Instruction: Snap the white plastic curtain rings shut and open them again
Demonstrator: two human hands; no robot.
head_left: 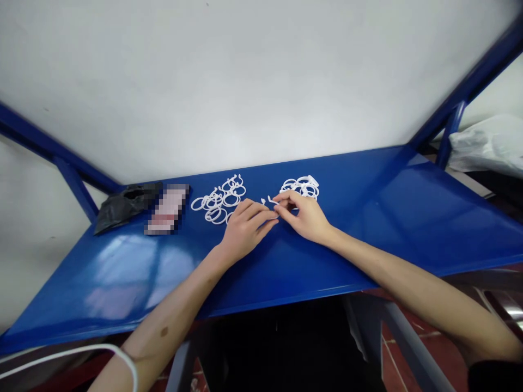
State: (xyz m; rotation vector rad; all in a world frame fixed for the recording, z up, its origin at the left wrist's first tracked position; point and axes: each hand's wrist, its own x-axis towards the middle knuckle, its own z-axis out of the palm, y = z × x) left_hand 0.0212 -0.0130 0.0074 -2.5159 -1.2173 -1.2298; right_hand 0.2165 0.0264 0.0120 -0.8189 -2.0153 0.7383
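Observation:
My left hand [246,226] and my right hand [303,215] meet over the middle of the blue table [286,267]. Between them they pinch a thin white open ring [273,201], whose knobbed ends point away from me; fingers cover most of its curve. Just beyond my left hand lies a loose spread of similar white rings [216,202] with small knobbed ends. A tighter cluster of white rings [300,186] sits behind my right hand, partly hidden by it.
A black plastic bag [126,206] and a pixelated flat item [168,209] lie at the table's left. Blue metal bars [451,133] flank the table, with a pale wall [253,81] behind. A clear plastic bag [490,144] is at far right. A white cable [81,348] crosses the lower left.

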